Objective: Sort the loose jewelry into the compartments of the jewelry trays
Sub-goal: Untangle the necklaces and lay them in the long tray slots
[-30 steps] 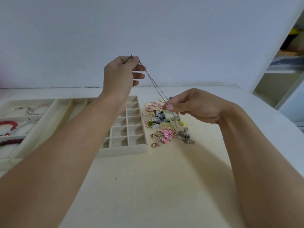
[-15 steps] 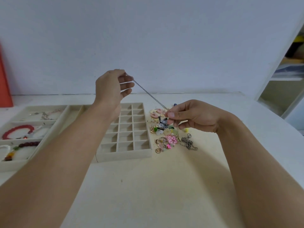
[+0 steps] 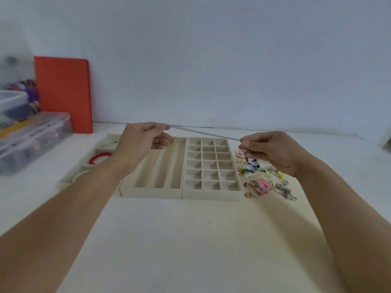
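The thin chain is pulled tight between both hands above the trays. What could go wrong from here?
1. The silver chain is pinched only at its ends by the left hand and right hand. If one pinch slips, it may drop across the grid tray rather than into the long-slot tray.
2. The right hand hovers just over the loose jewelry pile; lowering the chain there could tangle it.

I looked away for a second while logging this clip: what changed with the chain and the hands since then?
The left hand came down and leftward, so the thin chain, earlier sloping steeply up from the right hand, now stretches nearly level above the grid tray. Both hands kept their pinch on its ends. The loose jewelry pile and trays stayed put.
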Motion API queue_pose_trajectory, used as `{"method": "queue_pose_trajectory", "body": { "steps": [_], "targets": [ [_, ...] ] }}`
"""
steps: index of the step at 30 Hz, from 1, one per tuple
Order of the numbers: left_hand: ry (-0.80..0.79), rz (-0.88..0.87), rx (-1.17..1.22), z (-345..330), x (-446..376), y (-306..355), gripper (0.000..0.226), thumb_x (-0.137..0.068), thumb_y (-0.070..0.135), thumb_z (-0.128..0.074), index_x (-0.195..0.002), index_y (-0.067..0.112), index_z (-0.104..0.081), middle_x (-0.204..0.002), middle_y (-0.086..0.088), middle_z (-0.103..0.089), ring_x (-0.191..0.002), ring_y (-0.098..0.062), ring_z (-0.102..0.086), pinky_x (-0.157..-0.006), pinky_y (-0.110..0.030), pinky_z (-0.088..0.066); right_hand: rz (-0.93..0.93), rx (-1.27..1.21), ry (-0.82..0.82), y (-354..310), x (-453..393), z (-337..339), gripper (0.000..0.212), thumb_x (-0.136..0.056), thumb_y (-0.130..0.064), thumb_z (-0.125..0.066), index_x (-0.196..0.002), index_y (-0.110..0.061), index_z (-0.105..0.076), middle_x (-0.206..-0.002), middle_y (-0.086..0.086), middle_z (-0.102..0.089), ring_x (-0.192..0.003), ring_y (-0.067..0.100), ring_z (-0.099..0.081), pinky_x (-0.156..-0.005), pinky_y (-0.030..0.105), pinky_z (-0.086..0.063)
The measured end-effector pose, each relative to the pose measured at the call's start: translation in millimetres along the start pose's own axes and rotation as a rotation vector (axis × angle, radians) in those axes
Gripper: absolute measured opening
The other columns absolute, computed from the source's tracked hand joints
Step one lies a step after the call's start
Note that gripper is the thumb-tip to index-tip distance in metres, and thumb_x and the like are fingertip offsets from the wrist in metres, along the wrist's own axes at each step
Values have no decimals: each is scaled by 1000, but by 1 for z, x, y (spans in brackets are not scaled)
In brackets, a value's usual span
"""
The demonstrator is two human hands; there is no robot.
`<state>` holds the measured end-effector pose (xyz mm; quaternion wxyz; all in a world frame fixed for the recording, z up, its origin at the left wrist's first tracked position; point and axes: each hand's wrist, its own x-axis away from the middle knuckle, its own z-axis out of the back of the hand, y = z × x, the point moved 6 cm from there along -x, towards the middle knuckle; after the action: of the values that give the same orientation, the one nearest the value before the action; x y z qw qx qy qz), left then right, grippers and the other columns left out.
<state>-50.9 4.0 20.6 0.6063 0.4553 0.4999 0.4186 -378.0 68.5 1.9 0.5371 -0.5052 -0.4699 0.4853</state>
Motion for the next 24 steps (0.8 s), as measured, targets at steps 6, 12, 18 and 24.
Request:
{"method": "queue_pose_trajectory", "body": {
  "steps": [6,12,18,24],
  "targets": [
    [105,7,29,45,14,-9,20,-100,13,-57,-94,12,-76,-71,-4,-72,-59,-14,-62,-60,-23,-50,62,-331,53,-30,-29,-48,14,-85,3,-70,-99,3,-73,-93,11,-78,-92,17,-75,-78,21,-59],
    [34,-41,-483,59,25,-16,18,-84,28,-68,-70,34,-78,-57,9,-66,-49,0,-52,-50,-9,-41,72,-428,124,-65,-74,-101,16,-89,14,-65,-98,2,-70,-97,15,-71,-88,19,-72,-78,22,-60],
    [-64,-65,-704,52,33,-22,23,-87,21,-69,-68,27,-81,-46,15,-57,-46,4,-52,-47,-4,-35,34,-265,134,-85,-110,-156,20,-86,17,-67,-97,1,-71,-97,16,-67,-84,21,-70,-76,26,-62],
    [-136,18,-987,55,39,-27,50,-90,22,-61,-43,14,-44,-42,5,-37,-42,-12,-38,-44,-26,-30,8,-40,89,-80,-129,-196,20,-84,17,-68,-92,-1,-70,-92,17,-67,-78,24,-72,-80,31,-63]
  ]
}}
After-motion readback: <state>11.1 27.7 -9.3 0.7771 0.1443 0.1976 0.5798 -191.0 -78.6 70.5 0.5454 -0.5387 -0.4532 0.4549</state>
